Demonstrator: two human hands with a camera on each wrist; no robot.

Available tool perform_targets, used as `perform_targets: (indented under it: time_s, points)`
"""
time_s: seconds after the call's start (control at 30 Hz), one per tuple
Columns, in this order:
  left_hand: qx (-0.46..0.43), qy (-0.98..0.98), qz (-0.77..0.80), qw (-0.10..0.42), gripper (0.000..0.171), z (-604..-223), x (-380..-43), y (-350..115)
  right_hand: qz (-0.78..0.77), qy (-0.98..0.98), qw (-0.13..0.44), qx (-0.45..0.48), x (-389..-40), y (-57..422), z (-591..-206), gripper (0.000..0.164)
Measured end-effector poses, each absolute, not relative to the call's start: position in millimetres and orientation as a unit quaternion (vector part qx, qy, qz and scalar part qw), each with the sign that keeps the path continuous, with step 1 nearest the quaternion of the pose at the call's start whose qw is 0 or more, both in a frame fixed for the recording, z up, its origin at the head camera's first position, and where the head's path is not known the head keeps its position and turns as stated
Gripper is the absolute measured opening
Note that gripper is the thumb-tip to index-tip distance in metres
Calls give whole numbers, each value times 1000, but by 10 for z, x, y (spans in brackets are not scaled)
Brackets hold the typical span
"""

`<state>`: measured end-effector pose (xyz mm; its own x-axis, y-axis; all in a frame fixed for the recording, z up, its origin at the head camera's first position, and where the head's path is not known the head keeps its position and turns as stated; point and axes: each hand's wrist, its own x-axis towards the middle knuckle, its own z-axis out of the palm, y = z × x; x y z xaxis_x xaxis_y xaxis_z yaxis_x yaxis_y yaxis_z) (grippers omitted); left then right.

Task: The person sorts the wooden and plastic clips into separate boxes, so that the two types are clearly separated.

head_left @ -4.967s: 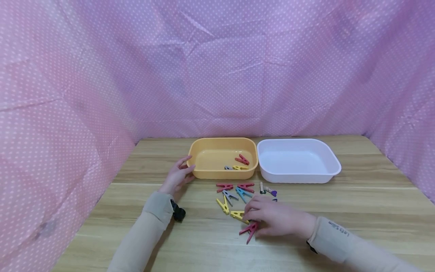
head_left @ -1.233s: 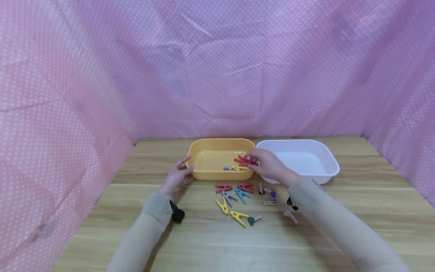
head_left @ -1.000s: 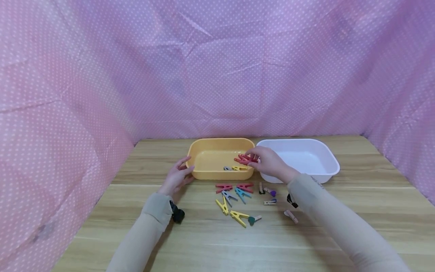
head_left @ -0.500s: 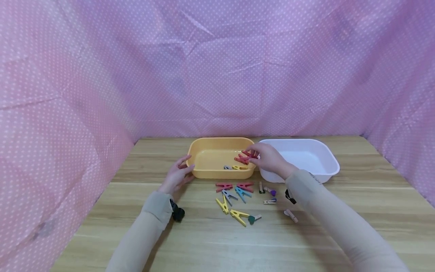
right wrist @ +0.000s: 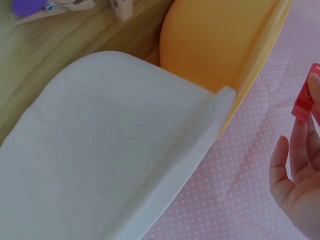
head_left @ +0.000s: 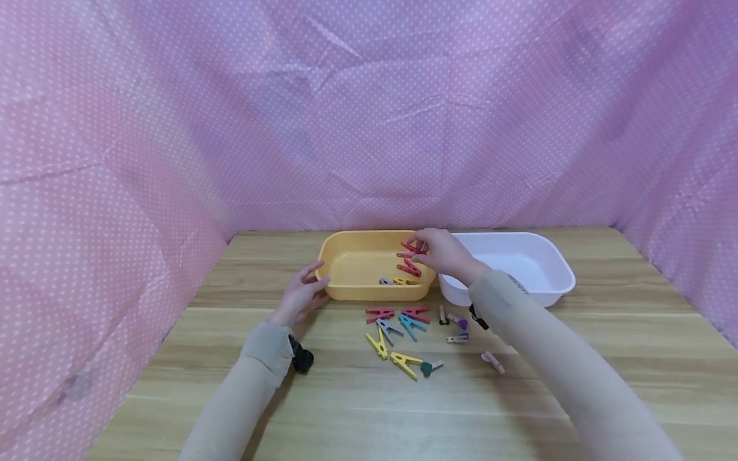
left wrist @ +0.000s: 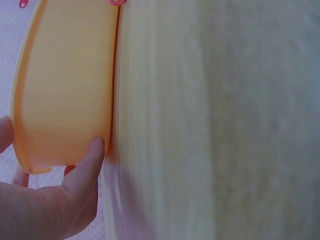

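Note:
My right hand [head_left: 442,252] pinches a red clothespin [right wrist: 306,92] between thumb and fingers, above the right end of the yellow tub [head_left: 375,294]. Inside that tub lie another red clothespin [head_left: 410,267], a yellow clothespin [head_left: 406,281] and a grey one [head_left: 385,281]. At the tub's left end, my left hand [head_left: 298,294] holds the wall, its thumb [left wrist: 90,162] on the front side and other fingers around the rounded end. On the table before the tub are several plastic clothespins: red [head_left: 380,312], grey [head_left: 389,329], blue [head_left: 410,324] and yellow [head_left: 405,363].
A white tub [head_left: 507,296] stands against the yellow tub's right side. Small wooden clips with decorations lie in front, among them one with a purple heart [head_left: 459,322], one with a green heart [head_left: 427,369] and a pale one [head_left: 492,362]. A pink dotted cloth [head_left: 380,141] hangs behind.
Five seconds ago my right hand was at a red clothespin on the table. It carried that clothespin over the yellow tub, then shifted slightly farther back and left. My left hand stayed put.

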<state>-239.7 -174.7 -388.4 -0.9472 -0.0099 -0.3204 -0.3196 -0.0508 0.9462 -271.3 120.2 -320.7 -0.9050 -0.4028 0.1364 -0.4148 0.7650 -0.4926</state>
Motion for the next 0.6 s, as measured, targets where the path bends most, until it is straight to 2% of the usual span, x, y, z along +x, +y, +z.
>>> perform_targets:
  time_s: [0.4, 0.6]
  points:
    - [-124, 679, 716, 107, 56, -3879, -2397, -1728, 267, -946, -48, 178, -2815, 1081, -3210, 30]
    - [-125, 687, 708, 103, 55, -3877, -2374, -1729, 250, -950, -43, 184, -2843, 1056, -3265, 30]
